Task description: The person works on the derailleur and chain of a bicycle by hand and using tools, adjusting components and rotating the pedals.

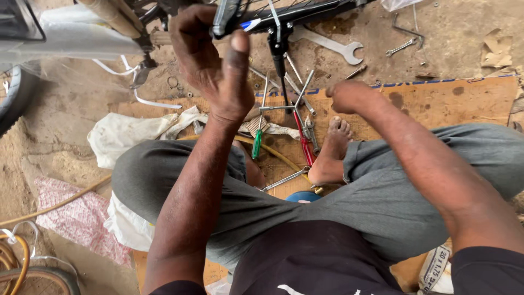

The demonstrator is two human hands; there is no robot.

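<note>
The left hand (210, 65) is curling its fingers round the bicycle wheel rim (284, 15), steadying it; the right hand (346, 95) is fisting above the tools (297, 117), grip contents unclear.

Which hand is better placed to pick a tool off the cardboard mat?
Probably the right hand: it hovers low, fist closed, beside the crossed tools on the mat. The left hand is raised at the bicycle wheel rim.

Grey trousers, dark shirt, bare feet.
</note>
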